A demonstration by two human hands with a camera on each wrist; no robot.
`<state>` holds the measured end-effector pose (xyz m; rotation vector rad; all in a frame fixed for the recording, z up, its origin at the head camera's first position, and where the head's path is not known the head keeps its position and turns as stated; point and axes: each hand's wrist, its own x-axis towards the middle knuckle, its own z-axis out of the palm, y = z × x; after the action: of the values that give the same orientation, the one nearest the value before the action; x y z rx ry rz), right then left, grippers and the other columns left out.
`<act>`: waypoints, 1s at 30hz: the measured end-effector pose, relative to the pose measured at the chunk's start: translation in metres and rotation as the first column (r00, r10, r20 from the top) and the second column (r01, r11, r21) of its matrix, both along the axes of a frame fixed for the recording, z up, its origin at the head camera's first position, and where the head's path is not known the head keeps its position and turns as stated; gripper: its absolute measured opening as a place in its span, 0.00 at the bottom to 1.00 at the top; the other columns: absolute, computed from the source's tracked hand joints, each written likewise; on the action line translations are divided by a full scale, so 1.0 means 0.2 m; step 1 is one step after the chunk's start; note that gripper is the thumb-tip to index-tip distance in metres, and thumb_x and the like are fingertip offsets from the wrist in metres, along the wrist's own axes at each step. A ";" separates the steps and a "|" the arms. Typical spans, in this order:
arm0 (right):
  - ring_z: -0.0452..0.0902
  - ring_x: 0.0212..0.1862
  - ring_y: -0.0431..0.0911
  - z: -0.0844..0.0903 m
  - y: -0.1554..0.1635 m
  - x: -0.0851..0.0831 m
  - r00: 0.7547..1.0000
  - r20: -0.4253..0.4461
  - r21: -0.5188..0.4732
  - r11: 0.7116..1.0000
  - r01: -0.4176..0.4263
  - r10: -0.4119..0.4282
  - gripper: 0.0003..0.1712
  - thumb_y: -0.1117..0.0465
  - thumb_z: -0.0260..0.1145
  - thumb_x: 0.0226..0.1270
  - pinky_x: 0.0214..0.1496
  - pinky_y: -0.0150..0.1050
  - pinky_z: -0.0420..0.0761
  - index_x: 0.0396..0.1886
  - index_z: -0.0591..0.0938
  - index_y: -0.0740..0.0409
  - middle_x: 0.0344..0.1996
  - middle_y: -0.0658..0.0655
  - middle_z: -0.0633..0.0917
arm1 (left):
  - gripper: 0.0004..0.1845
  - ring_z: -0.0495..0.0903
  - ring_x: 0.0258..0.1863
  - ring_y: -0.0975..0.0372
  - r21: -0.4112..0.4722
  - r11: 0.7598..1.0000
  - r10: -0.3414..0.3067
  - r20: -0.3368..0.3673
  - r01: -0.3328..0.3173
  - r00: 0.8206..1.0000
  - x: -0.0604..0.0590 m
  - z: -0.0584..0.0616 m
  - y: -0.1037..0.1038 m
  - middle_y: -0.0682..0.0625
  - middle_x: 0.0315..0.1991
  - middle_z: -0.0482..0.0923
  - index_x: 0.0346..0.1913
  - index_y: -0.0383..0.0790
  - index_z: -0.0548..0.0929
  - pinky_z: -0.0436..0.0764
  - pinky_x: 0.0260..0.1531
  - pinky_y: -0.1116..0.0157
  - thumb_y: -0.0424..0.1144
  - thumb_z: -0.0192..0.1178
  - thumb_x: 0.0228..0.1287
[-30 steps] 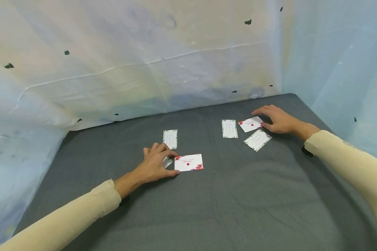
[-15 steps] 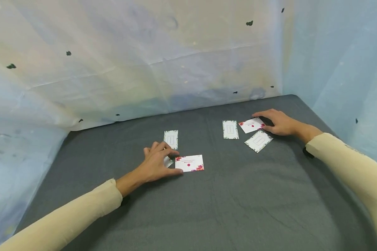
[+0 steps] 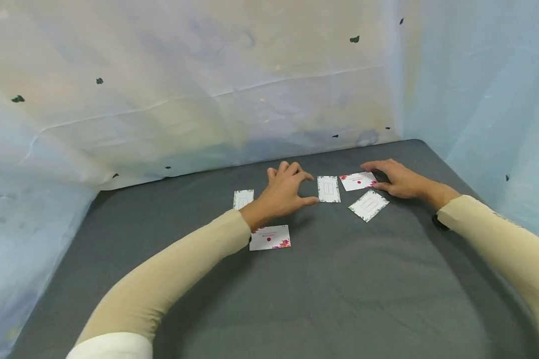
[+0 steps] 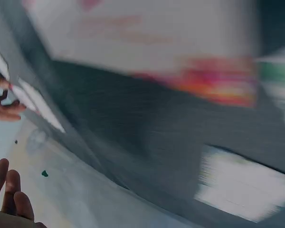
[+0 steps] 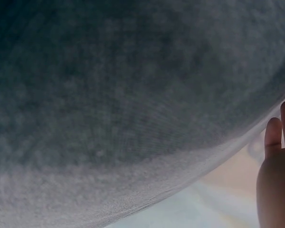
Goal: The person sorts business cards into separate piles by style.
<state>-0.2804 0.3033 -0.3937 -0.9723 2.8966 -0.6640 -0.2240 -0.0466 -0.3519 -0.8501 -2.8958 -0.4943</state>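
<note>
The left hand [image 3: 286,190], fingers loosely spread and holding nothing, hovers just left of a white rectangular card with a green leafy border [image 3: 328,189]; its thumb tip nearly meets the card's near left corner. That card lies flat on the dark grey cloth-covered desk [image 3: 341,289], long axis running near to far. The right hand [image 3: 397,179] rests with relaxed fingers around the right end of a white card with a red dot and pink floral corners [image 3: 357,181], whose long axis runs left to right. Nearer lies a tilted green-bordered card [image 3: 368,205]. Another red-dot floral card [image 3: 270,237] lies below the left sleeve [image 3: 179,269], and a further green-bordered card [image 3: 243,199] at far left.
</note>
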 end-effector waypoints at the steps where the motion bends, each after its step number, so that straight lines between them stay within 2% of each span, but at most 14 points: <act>1: 0.66 0.67 0.63 -0.01 -0.01 0.00 1.000 0.006 0.000 1.000 -0.001 0.001 0.31 0.65 0.66 0.68 0.68 0.63 0.59 0.70 0.70 0.61 0.66 0.64 0.75 | 0.29 0.63 0.51 0.58 0.010 1.000 0.016 0.013 -0.016 1.000 -0.02 -0.01 0.04 0.54 0.50 0.72 0.60 0.53 0.81 0.55 0.49 0.53 0.62 0.67 0.59; 6: 0.67 0.67 0.62 -0.03 -0.04 0.01 1.000 0.026 0.004 1.000 0.003 -0.003 0.32 0.64 0.66 0.69 0.68 0.62 0.59 0.71 0.70 0.61 0.66 0.64 0.75 | 0.29 0.63 0.53 0.58 0.049 0.996 0.074 0.109 -0.080 0.991 -0.10 -0.06 0.25 0.54 0.53 0.72 0.62 0.54 0.79 0.57 0.48 0.55 0.63 0.65 0.61; 9: 0.70 0.65 0.61 -0.02 -0.04 0.00 1.000 0.014 -0.015 1.000 0.007 -0.006 0.32 0.65 0.67 0.68 0.68 0.62 0.59 0.70 0.70 0.62 0.64 0.66 0.77 | 0.30 0.63 0.55 0.58 0.020 0.994 0.107 0.118 -0.110 0.987 -0.13 -0.09 0.34 0.55 0.55 0.72 0.63 0.54 0.78 0.58 0.50 0.55 0.62 0.64 0.62; 12: 0.71 0.63 0.60 0.01 -0.04 -0.01 1.000 -0.005 -0.028 1.000 -0.003 0.003 0.32 0.66 0.68 0.67 0.68 0.61 0.59 0.70 0.70 0.63 0.62 0.67 0.78 | 0.31 0.63 0.58 0.58 -0.037 0.985 0.172 0.110 -0.169 0.979 -0.16 -0.10 0.40 0.55 0.59 0.71 0.65 0.56 0.76 0.59 0.54 0.54 0.63 0.64 0.62; 15: 0.72 0.62 0.61 0.03 -0.04 -0.02 0.999 -0.030 -0.044 0.999 -0.021 0.020 0.32 0.66 0.68 0.66 0.67 0.61 0.59 0.68 0.71 0.64 0.60 0.67 0.79 | 0.34 0.61 0.61 0.58 -0.085 0.974 0.219 0.113 -0.211 0.969 -0.16 -0.10 0.43 0.55 0.62 0.69 0.68 0.57 0.73 0.60 0.57 0.54 0.64 0.63 0.61; 19: 0.72 0.61 0.61 0.01 -0.06 -0.01 0.997 -0.067 -0.073 0.997 -0.037 0.032 0.31 0.68 0.69 0.64 0.65 0.60 0.60 0.67 0.72 0.65 0.60 0.67 0.79 | 0.37 0.59 0.61 0.57 -0.107 0.964 0.256 0.105 -0.245 0.961 -0.15 -0.11 0.46 0.54 0.62 0.67 0.71 0.55 0.70 0.60 0.58 0.54 0.64 0.62 0.62; 25: 0.71 0.60 0.61 0.01 -0.09 0.03 0.992 -0.118 -0.113 0.992 -0.055 0.042 0.31 0.70 0.69 0.63 0.62 0.58 0.62 0.66 0.73 0.65 0.60 0.66 0.78 | 0.38 0.59 0.61 0.58 -0.144 0.955 0.274 0.080 -0.261 0.958 -0.14 -0.13 0.49 0.54 0.63 0.66 0.72 0.55 0.69 0.60 0.55 0.56 0.65 0.61 0.62; 30: 0.70 0.60 0.59 0.02 -0.08 0.06 0.992 -0.122 -0.118 0.992 -0.049 0.034 0.31 0.72 0.70 0.61 0.61 0.57 0.62 0.65 0.73 0.65 0.61 0.65 0.77 | 0.34 0.59 0.60 0.58 -0.124 0.956 0.276 0.085 -0.265 0.957 -0.15 -0.13 0.50 0.55 0.61 0.67 0.68 0.56 0.74 0.59 0.56 0.55 0.65 0.62 0.61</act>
<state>-0.2686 0.2881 -0.3894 -1.1202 2.9593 -0.8134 -0.2543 0.0536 -0.3784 -0.4363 -3.0906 -0.3627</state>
